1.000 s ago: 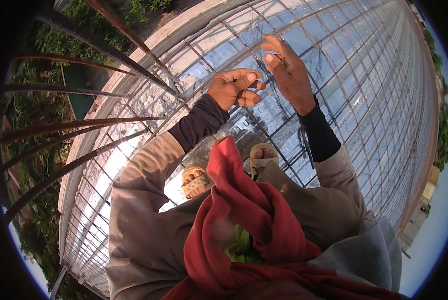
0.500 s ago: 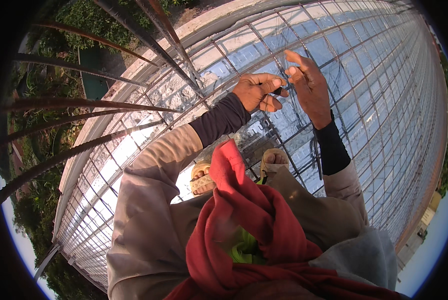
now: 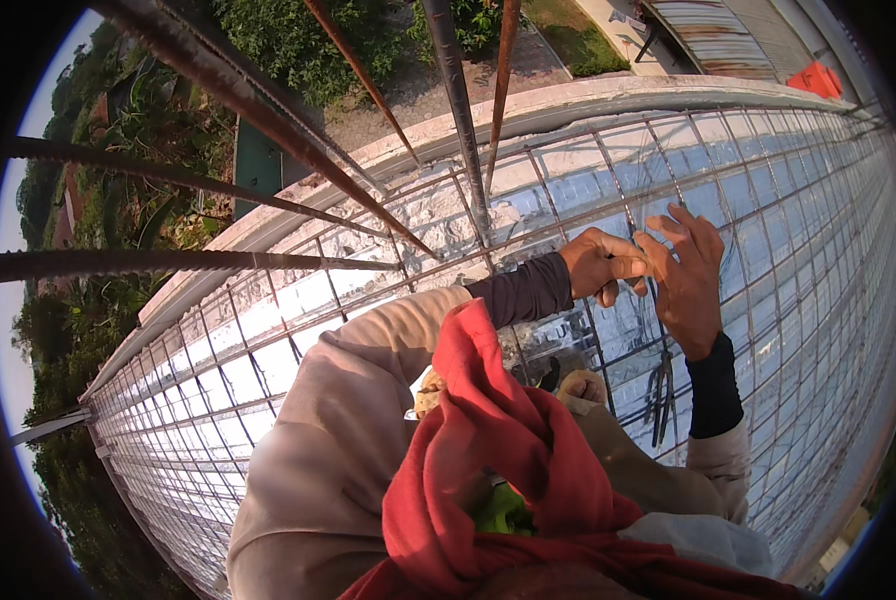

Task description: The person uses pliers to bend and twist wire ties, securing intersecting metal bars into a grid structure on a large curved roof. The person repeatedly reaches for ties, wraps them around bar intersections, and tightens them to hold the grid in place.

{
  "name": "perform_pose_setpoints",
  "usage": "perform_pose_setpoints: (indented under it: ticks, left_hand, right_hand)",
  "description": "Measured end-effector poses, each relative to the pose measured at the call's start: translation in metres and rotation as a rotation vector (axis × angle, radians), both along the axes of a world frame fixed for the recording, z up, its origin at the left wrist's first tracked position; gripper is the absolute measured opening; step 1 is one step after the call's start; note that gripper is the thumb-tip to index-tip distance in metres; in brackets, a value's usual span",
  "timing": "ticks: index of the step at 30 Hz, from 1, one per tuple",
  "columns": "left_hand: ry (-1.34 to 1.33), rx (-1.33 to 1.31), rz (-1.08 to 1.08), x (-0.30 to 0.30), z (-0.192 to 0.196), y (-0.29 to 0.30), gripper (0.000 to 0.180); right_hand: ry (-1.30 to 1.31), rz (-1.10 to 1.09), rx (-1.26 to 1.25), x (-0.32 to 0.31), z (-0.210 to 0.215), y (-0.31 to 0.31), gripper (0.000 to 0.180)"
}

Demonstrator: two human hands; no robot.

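Basically a person crouched on a wide grey steel rebar mesh grid (image 3: 788, 200) laid over shiny silver sheeting, both hands at one crossing of the grid. Left hand (image 3: 600, 262), dark sleeve cuff under a beige jacket sleeve (image 3: 368, 400), is curled into a loose fist, fingers pressed together around something thin at the crossing; likely tie wire, too small to tell. Right hand (image 3: 686, 272) sits just beside the left hand, touching it at the fingertips, fingers half spread and arched over the same crossing, thumb and forefinger look to be pinching toward the left hand; whether it has the wire I cannot tell. Hands are held close together probably so one steadies the bars while the other works the tie. Below the right hand a bundle of thin dark wire lengths (image 3: 660, 395) hangs or lies on the grid, near the wrist, likely kept there for easy reach. Toward the person from the hands, a red cloth scarf (image 3: 508, 440) drapes over the chest, and brown work shoes (image 3: 580, 385) rest on the bars. Beyond the left hand, rusty ribbed upright rebar rods (image 3: 458, 110) rise from the grid's edge, past them a pale concrete edge beam (image 3: 588, 100), then green bushes (image 3: 298, 40) well below.
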State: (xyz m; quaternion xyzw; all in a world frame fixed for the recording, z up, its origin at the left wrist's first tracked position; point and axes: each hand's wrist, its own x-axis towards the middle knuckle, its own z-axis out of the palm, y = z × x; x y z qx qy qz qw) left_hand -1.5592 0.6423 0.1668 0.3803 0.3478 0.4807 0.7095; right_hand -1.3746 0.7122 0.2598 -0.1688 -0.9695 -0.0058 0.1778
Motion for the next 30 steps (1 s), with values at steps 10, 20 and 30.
perform_pose_setpoints:
  ticks: [10,20,30]
  left_hand:
    - [-0.209,0.081,0.384,-0.015,0.037,0.011,0.037]
    - [-0.227,-0.038,0.618,-0.07,0.048,-0.01,0.032]
    - [-0.163,0.243,0.524,-0.03,0.099,-0.027,0.031]
  right_hand:
    - [0.19,-0.096,-1.476,0.032,-0.072,-0.051,0.082]
    - [-0.198,-0.207,-0.993,0.167,-0.086,-0.027,0.043]
    - [-0.296,0.315,-0.677,0.056,-0.119,-0.075,0.083]
